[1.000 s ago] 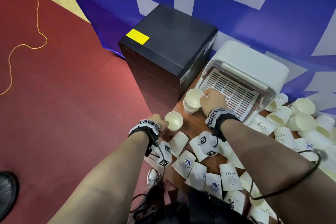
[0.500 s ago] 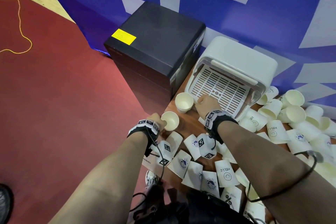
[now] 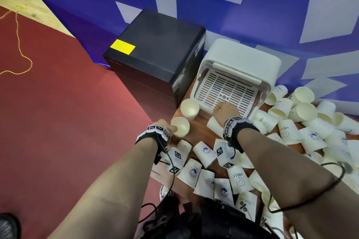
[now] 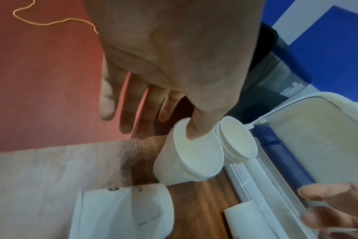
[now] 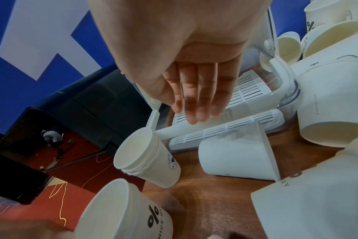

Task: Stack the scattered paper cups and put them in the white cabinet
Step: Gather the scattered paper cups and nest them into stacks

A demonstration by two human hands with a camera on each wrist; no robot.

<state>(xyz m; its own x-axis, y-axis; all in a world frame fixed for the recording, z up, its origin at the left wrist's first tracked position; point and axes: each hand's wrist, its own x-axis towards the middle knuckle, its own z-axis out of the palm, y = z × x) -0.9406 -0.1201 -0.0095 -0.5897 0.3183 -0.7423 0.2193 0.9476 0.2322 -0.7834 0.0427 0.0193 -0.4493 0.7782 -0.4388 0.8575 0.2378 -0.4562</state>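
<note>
While the left hand [image 3: 165, 124] pinches one upright white paper cup [image 3: 180, 127] by its rim, thumb inside, at the brown wooden worktop's [image 3: 202, 122] corner, right hand [image 3: 226, 107] slack and empty by the white cabinet's [image 3: 240, 64] slotted tray, a slip could drop it floorward.

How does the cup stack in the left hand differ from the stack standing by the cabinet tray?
The held stack is gripped by the left hand, thumb inside its rim; the free stack stands untouched on the table. The held stack sits at the table's corner; the free stack is nearer the white cabinet. The held stack shows a percent print, the free stack a blue logo. Both are upright, mouths up.
</note>
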